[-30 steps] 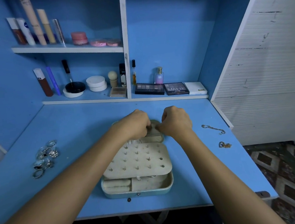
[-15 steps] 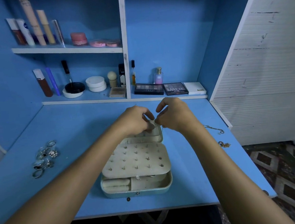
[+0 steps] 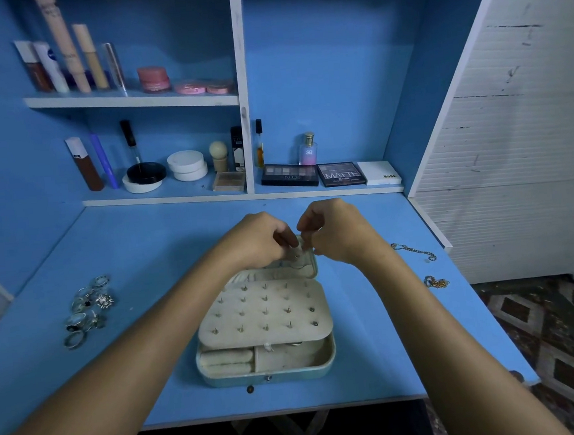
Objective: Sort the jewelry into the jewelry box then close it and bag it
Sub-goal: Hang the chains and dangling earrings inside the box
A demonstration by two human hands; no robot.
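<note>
Jewelry box (image 3: 266, 363) sits open mid-desk (image 3: 144, 249), near front edge, pale w/ light-blue outer shell. I see its earring panel (image 3: 264, 313) w/ rows of studs lying over the base; below it a ring-roll section at left and an open compartment at right. Lid section at the back is partly hidden by both hands. Left hand (image 3: 258, 242) w/ fingers curled, tips pinching smth tiny over the back pocket of the box; right hand (image 3: 338, 232) likewise curled, pinching at same spot, fingertips of the two almost touching. I can't tell what the item is, too small; a thin dark strand shows just under the fingers on the lid lining. Rings (image 3: 87, 310) in a loose cluster on desk far left, well apart from box. Chain (image 3: 413, 250) lies on desk at right near the edge, 2nd gold piece (image 3: 436, 281) just in front of it, both untouched. Shelves behind hold cosmetics: tubes, compacts, perfume bottle (image 3: 307, 148), eyeshadow palettes (image 3: 315, 175).
</note>
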